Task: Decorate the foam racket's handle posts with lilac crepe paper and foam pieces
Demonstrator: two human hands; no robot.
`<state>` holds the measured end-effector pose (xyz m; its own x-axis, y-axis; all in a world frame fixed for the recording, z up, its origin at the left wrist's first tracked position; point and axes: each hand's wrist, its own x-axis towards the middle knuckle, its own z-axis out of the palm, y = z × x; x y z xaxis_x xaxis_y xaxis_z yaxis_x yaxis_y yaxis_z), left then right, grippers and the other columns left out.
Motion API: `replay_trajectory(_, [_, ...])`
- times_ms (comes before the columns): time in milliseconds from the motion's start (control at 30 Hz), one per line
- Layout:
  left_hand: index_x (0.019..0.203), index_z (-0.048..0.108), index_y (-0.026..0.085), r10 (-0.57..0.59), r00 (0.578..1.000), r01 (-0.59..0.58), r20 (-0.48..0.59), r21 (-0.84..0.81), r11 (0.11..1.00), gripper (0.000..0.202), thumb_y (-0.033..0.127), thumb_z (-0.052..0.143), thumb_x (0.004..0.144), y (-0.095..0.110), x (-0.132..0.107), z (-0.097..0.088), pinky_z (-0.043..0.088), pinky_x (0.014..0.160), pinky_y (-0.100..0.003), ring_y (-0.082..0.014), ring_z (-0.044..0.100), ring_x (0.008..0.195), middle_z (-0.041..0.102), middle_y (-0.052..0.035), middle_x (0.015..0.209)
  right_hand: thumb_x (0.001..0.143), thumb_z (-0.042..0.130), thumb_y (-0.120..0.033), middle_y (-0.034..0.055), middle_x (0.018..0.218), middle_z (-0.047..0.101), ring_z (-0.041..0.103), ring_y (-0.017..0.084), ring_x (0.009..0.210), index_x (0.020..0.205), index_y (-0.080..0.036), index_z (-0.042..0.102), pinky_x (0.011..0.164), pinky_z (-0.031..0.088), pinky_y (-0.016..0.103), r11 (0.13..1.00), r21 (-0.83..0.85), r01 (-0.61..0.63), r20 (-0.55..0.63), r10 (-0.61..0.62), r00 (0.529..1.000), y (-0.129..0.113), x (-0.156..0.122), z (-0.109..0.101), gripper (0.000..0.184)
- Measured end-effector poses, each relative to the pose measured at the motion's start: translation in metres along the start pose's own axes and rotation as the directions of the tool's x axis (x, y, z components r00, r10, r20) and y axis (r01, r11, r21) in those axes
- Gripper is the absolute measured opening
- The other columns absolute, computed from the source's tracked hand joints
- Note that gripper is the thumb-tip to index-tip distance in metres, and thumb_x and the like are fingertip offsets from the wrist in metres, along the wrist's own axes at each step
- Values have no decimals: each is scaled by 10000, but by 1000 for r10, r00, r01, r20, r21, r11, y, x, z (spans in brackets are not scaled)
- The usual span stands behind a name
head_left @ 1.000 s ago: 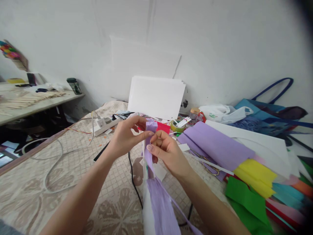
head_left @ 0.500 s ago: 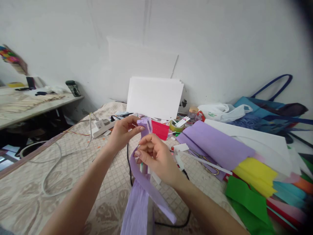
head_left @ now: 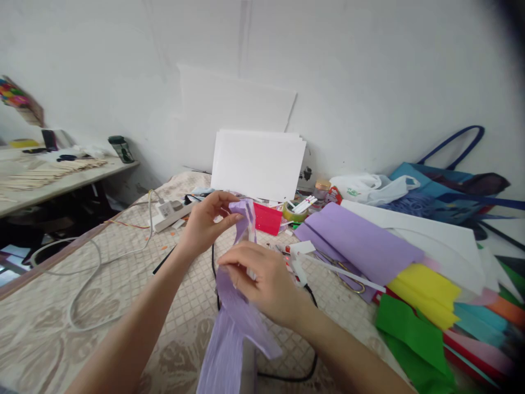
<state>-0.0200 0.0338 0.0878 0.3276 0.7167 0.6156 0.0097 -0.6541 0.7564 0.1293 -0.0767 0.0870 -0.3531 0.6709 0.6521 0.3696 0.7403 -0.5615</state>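
My left hand (head_left: 211,221) is closed, thumb and fingers pinching the upper end of a crumpled light-purple crepe paper piece (head_left: 247,214). Below and to the right of it, my right hand (head_left: 262,279) pinches a purple crepe paper strip (head_left: 227,290) near its upper bend. From there the strip slants down to the right, its loose end over the tablecloth. A longer, finely creased purple paper length (head_left: 221,350) hangs toward the bottom edge of the view. My right fingers hide where the pieces meet.
A glue gun (head_left: 298,268) with a black cable lies right of my hands, near scissors (head_left: 348,276). Folded purple paper (head_left: 365,246), yellow paper (head_left: 426,293) and green paper (head_left: 412,339) cover the right side. A power strip (head_left: 172,216) with cords is at left.
My right hand has shifted slightly down and left, and now pinches the strip closer to its bend. The strip's loose end has swung up and left. My left hand stays almost in place.
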Motion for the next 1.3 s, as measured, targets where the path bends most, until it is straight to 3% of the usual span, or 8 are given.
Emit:
replay_trajectory(167, [993,633,183,99,994,-94,-42,126,988,256,301,746,796,2,-3,1,496,701,-233,-118,598,755,653,-31,907,915,536,-119,-4,839,661,601,110,722,955,-209,638,650,491,233,998,3,-66,-278,64,958,12,2,-9,142])
replay_trajectory(333, [1047,649,209,107,994,-98,-39,177,979,250,322,713,834,4,-6,1,505,708,-251,-139,625,803,679,-42,969,904,538,-94,21,928,631,604,130,809,1033,-216,630,654,510,248,997,-39,-70,-414,48,909,25,10,-16,201])
replay_trajectory(567, [983,665,214,134,990,-124,-48,174,977,140,285,681,864,6,-5,2,501,717,-248,-133,618,797,685,-22,901,914,454,-20,74,1078,544,577,181,999,1276,-275,587,773,536,331,945,-319,77,-357,-195,914,35,16,-16,463])
replay_trajectory(733, [972,663,202,131,991,-126,-29,129,984,137,275,686,859,9,-3,2,499,698,-248,-140,624,817,682,-29,897,908,434,8,83,1153,510,550,194,1041,1339,-309,552,805,534,351,911,-397,109,-300,-241,923,46,15,-12,548])
replay_trajectory(1000, [989,648,189,123,992,-121,-12,118,986,188,265,718,832,13,-4,3,518,739,-259,-148,635,848,687,-47,958,920,440,-49,76,1106,565,576,215,1069,1301,-294,544,903,517,424,954,-294,64,-382,-178,907,40,11,-13,465])
replay_trajectory(1300, [1000,643,195,144,989,-140,-13,161,977,163,283,677,867,16,-5,4,503,725,-262,-148,614,836,672,-47,946,907,472,-66,83,1070,582,581,207,1017,1132,-241,610,810,528,373,972,-233,20,-399,-114,910,39,9,-11,316])
